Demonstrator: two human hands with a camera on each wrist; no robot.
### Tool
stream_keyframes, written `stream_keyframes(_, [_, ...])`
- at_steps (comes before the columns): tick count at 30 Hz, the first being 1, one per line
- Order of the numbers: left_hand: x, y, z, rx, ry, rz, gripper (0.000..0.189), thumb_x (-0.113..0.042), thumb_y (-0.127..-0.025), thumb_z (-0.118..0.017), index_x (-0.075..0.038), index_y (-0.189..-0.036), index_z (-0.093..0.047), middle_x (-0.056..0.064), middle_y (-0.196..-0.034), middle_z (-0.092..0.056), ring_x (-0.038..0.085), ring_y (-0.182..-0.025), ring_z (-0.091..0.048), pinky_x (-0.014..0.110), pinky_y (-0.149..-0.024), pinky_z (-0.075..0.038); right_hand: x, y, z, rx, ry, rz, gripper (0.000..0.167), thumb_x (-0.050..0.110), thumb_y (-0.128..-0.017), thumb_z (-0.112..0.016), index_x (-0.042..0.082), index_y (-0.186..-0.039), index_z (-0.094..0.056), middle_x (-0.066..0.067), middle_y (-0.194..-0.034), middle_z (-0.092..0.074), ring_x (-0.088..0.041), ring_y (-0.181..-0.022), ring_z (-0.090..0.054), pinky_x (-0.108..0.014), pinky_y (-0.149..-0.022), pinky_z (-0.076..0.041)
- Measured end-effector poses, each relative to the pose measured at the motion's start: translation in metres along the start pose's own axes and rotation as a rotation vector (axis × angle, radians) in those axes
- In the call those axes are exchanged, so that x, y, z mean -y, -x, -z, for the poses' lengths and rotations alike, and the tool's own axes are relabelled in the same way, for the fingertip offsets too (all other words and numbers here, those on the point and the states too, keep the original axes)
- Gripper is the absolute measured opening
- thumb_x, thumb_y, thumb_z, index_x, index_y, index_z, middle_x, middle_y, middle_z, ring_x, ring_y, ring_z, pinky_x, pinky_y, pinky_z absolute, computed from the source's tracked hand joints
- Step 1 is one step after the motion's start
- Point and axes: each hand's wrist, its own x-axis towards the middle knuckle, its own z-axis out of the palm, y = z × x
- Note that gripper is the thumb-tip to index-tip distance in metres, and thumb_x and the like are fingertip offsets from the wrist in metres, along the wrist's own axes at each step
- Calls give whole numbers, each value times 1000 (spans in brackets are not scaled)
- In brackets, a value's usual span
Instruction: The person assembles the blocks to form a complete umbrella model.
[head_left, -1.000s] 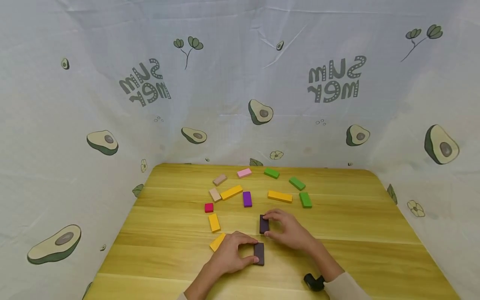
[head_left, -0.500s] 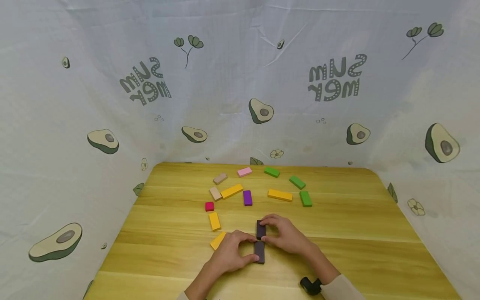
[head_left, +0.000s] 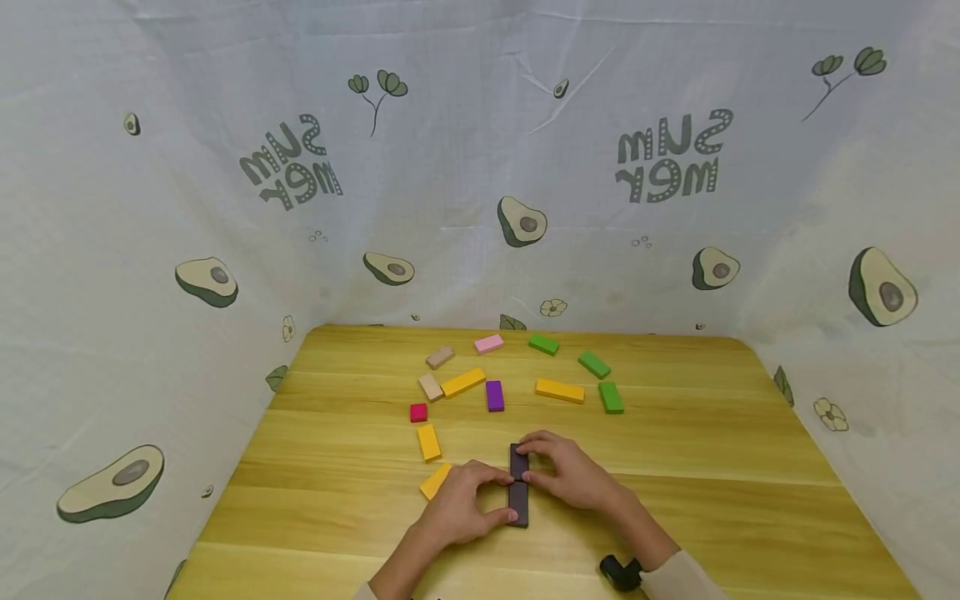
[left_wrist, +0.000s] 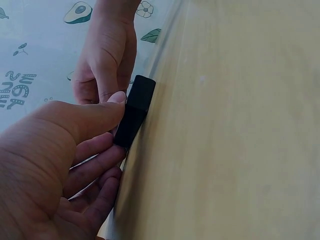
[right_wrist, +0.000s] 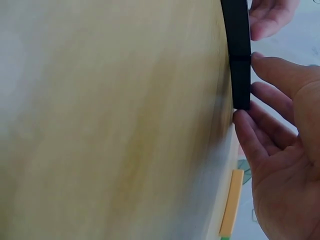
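Note:
Two black rectangular blocks lie end to end in one line on the wooden table, their short ends touching. My left hand (head_left: pixel 459 504) holds the near black block (head_left: pixel 518 506) from its left side, thumb by the near end and index finger by the join. From the right, my right hand (head_left: pixel 572 473) pinches the far black block (head_left: pixel 518 460), fingers on its far end and thumb near the join. In the right wrist view, a thin seam parts the black blocks (right_wrist: pixel 240 75). The left wrist view has the left thumb (left_wrist: pixel 100 120) against a dark block.
Beyond the hands lie a purple block (head_left: pixel 495 396), yellow blocks (head_left: pixel 559 391), green blocks (head_left: pixel 611 397), tan blocks (head_left: pixel 440 357), a pink block (head_left: pixel 489 343) and a red cube (head_left: pixel 418 412). One yellow block (head_left: pixel 435 482) sits partly behind the left hand. A printed cloth (head_left: pixel 480 167) surrounds the table.
The right hand has drawn the far black block nearer and slightly left, closing the gap to the other block. The left hand has stayed in place on its block.

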Motion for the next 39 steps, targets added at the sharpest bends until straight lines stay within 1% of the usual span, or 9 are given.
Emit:
stream_keyframes(10, [1, 0, -1, -12, 6, -5, 44, -42, -85, -85, -23, -123, -76, -14, -118, -74, 7, -113, -64, 31, -100, -53, 3, 1, -2, 8, 4, -10, 38, 30, -101, -69, 11, -133, -67, -8, -143, -59, -31, -134, -57, -55, -112, -46])
stream_keyframes(15, [0, 1, -1, -10, 22, -5, 43, -41, -85, -85, -22, -123, -75, -14, -117, -73, 7, -113, -64, 31, -101, -53, 6, 4, -2, 13, 9, -18, 42, 31, -100, -69, 10, -136, -65, -7, -145, -58, -31, -135, -56, -55, -112, -46])
stream_keyframes(19, [-1, 2, -1, -4, 28, -3, 42, -41, -85, -85, -23, -123, -75, -15, -116, -73, 7, -113, -64, 31, -101, -53, 7, 6, -4, 22, -1, -34, 44, 31, -100, -69, 12, -140, -64, -7, -148, -55, -31, -138, -54, -55, -114, -44])
stream_keyframes(24, [0, 1, -1, -7, 23, -8, 42, -40, -85, -85, -23, -123, -75, -15, -116, -73, 7, -113, -64, 31, -101, -53, 7, 8, -5, 14, -3, -26, 46, 32, -101, -68, 13, -142, -62, -10, -151, -53, -33, -139, -53, -57, -113, -44])
stream_keyframes(28, [1, 1, -1, -13, 15, -18, 42, -41, -85, -85, -23, -123, -75, -14, -116, -74, 7, -112, -64, 31, -100, -53, 8, 10, -5, 9, 8, -23, 53, 37, -99, -69, 15, -146, -59, -11, -155, -48, -36, -142, -49, -60, -114, -43])
stream_keyframes(32, [1, 1, -1, -18, 9, -27, 42, -42, -85, -84, -23, -122, -75, -14, -115, -74, 6, -111, -65, 31, -100, -53, 8, 14, -5, 8, 18, -52, 63, 45, -96, -72, 16, -149, -55, -11, -158, -44, -37, -145, -46, -61, -115, -41])
stream_keyframes(39, [2, 0, -1, -6, 18, -15, 43, -43, -86, -84, -24, -123, -75, -16, -115, -73, 6, -110, -64, 30, -99, -54, 11, 21, -5, 35, 29, -63, 72, 55, -92, -73, 13, -149, -55, -11, -158, -43, -37, -145, -46, -61, -114, -41])
